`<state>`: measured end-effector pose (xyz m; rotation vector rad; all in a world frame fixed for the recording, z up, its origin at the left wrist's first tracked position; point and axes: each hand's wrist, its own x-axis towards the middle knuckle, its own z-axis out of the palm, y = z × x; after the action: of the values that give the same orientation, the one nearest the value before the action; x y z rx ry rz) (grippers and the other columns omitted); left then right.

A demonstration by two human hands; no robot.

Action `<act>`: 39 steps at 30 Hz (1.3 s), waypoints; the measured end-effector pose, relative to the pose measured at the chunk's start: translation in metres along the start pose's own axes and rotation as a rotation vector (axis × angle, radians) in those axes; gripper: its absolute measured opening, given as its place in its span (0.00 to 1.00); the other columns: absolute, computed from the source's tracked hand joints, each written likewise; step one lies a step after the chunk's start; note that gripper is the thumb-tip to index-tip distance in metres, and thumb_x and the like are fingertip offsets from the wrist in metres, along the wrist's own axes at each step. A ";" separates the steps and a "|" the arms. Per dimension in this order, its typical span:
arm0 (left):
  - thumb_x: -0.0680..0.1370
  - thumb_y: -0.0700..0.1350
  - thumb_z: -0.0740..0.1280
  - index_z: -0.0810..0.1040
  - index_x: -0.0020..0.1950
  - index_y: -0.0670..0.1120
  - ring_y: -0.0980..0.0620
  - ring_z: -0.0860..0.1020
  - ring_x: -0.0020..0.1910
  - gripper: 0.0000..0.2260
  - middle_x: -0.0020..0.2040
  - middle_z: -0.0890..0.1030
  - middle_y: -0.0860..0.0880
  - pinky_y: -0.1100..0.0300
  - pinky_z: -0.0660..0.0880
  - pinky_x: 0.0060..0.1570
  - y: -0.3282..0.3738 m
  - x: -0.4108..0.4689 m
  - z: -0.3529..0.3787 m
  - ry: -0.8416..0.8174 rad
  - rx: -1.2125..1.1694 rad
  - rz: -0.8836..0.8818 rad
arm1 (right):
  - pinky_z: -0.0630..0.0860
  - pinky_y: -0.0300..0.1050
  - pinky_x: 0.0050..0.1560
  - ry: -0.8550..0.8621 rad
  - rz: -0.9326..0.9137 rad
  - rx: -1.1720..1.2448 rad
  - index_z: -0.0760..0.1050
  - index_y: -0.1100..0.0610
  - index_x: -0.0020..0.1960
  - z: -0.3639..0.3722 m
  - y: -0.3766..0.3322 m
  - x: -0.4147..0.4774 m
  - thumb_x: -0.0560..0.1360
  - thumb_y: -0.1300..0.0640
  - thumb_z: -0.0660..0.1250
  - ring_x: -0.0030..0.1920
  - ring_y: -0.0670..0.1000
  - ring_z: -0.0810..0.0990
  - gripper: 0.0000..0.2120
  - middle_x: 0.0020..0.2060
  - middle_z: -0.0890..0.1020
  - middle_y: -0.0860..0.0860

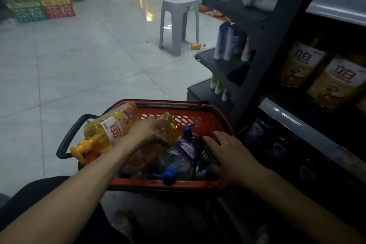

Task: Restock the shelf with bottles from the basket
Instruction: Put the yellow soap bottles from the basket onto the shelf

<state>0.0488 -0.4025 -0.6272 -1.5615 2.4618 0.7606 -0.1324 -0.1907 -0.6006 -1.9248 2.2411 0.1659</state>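
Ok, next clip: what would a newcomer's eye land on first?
The red basket at bottom centre, crammed with bottles, a big yellow pump bottle lying across its left rim. Both hands reach in: the left hand on a second yellow bottle, the right hand spread over clear blue-capped bottles.

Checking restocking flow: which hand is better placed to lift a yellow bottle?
Left, probably: the left hand lies on a yellow bottle in the basket; the right hand spreads open over clear bottles.
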 end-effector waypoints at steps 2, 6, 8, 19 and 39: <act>0.63 0.59 0.84 0.70 0.59 0.51 0.52 0.79 0.47 0.34 0.51 0.80 0.52 0.56 0.79 0.48 0.003 -0.002 -0.001 0.006 -0.034 -0.011 | 0.57 0.56 0.78 0.011 0.009 0.001 0.50 0.50 0.81 0.004 0.004 -0.004 0.76 0.43 0.69 0.78 0.58 0.58 0.42 0.77 0.60 0.56; 0.62 0.59 0.84 0.68 0.61 0.51 0.48 0.80 0.49 0.37 0.48 0.78 0.52 0.45 0.80 0.57 0.010 -0.008 0.007 0.137 0.010 0.004 | 0.61 0.53 0.77 0.057 0.024 0.048 0.52 0.49 0.81 0.005 0.011 -0.012 0.74 0.42 0.71 0.76 0.56 0.62 0.42 0.76 0.63 0.55; 0.64 0.57 0.83 0.66 0.59 0.53 0.48 0.79 0.50 0.34 0.46 0.76 0.54 0.41 0.76 0.61 0.016 -0.014 0.013 0.197 0.022 0.063 | 0.64 0.51 0.75 0.089 0.032 0.107 0.53 0.48 0.80 0.005 0.014 -0.016 0.74 0.43 0.71 0.75 0.54 0.64 0.41 0.75 0.64 0.52; 0.73 0.59 0.76 0.58 0.79 0.57 0.43 0.72 0.70 0.40 0.72 0.73 0.46 0.43 0.66 0.69 0.096 -0.055 0.000 0.511 0.553 0.597 | 0.76 0.42 0.61 0.470 0.023 0.610 0.53 0.41 0.80 -0.018 0.025 -0.028 0.68 0.41 0.79 0.64 0.44 0.73 0.49 0.70 0.68 0.43; 0.72 0.53 0.80 0.67 0.76 0.52 0.50 0.71 0.66 0.37 0.69 0.73 0.52 0.52 0.70 0.65 0.167 -0.084 0.029 0.667 -0.237 0.710 | 0.84 0.51 0.52 0.570 0.406 1.507 0.73 0.43 0.58 -0.007 0.075 -0.071 0.66 0.57 0.81 0.53 0.49 0.83 0.26 0.55 0.82 0.48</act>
<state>-0.0636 -0.2639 -0.5634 -1.0848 3.6321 0.6991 -0.1962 -0.1115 -0.5811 -0.6757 1.8263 -1.6376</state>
